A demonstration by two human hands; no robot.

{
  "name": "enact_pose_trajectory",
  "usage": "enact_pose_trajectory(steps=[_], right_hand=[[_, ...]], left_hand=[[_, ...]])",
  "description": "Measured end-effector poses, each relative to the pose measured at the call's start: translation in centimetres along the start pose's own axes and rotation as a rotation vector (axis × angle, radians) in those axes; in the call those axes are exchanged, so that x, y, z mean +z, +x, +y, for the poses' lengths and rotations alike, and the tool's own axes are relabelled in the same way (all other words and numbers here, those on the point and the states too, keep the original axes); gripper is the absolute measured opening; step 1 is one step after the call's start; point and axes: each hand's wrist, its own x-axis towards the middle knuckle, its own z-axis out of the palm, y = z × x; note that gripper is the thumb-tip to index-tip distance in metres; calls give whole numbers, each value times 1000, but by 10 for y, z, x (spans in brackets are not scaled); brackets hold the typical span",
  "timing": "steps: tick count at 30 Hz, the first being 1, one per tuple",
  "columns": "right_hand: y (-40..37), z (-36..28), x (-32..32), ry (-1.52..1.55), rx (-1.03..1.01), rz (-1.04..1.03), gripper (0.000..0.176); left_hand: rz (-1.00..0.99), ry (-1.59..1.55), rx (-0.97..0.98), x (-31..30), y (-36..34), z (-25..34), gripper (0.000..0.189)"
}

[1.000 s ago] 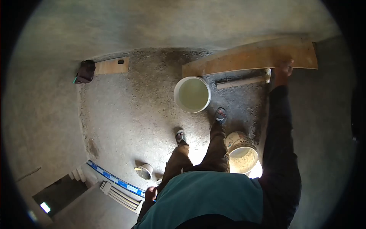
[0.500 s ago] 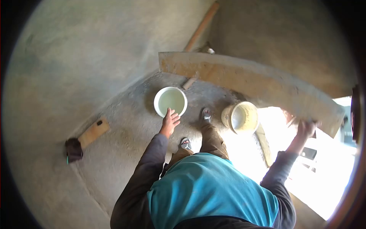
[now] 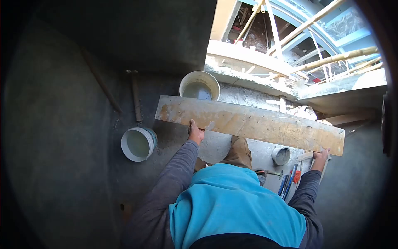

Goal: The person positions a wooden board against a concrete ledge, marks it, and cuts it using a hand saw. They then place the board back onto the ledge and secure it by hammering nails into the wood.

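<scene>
A long, worn wooden plank [image 3: 248, 123] with grey smears spans the view in front of my body, tilted slightly down to the right. My left hand [image 3: 195, 133] grips its near edge left of the middle, thumb on the face. At the right end, my right hand [image 3: 321, 157] is closed on the same edge. Fingers under the board are hidden. Beyond the plank's left part stands a cream bucket [image 3: 200, 86], partly covered by it. To the left, a white bucket [image 3: 138, 144] holds pale liquid.
A small grey bucket [image 3: 281, 156], blue bars [image 3: 287, 185] and a hammer-like tool [image 3: 271, 173] lie near my right foot. Wooden pieces [image 3: 136, 96] lie at the far left. Past a bright opening are poles [image 3: 309, 25] and a ledge [image 3: 257, 85].
My left hand, open above the white bucket before, now holds the plank. The view has turned right toward the opening, and the plank now lies across in front of me.
</scene>
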Motion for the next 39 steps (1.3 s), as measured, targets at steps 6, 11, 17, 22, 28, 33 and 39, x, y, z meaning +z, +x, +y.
enact_pose_trajectory(steps=[6, 11, 17, 22, 28, 33, 39], right_hand=[[177, 23, -21, -8, 7, 165, 33], [256, 45, 29, 194, 163, 197, 40], [306, 75, 99, 89, 259, 177, 32], [333, 78, 144, 26, 292, 195, 33], [360, 83, 148, 69, 350, 225, 31], [446, 110, 104, -121, 322, 273, 28], [419, 93, 120, -194, 351, 202, 40]], left_hand=[[-29, 89, -35, 101, 7, -114, 50], [-76, 163, 10, 167, 34, -168, 54], [-41, 169, 112, 187, 77, -157, 56], [-74, 197, 158, 210, 80, -157, 55], [-102, 135, 131, 230, 74, -162, 56], [-54, 105, 145, 249, 67, -166, 59], [-106, -4, 227, 248, 86, -171, 58]])
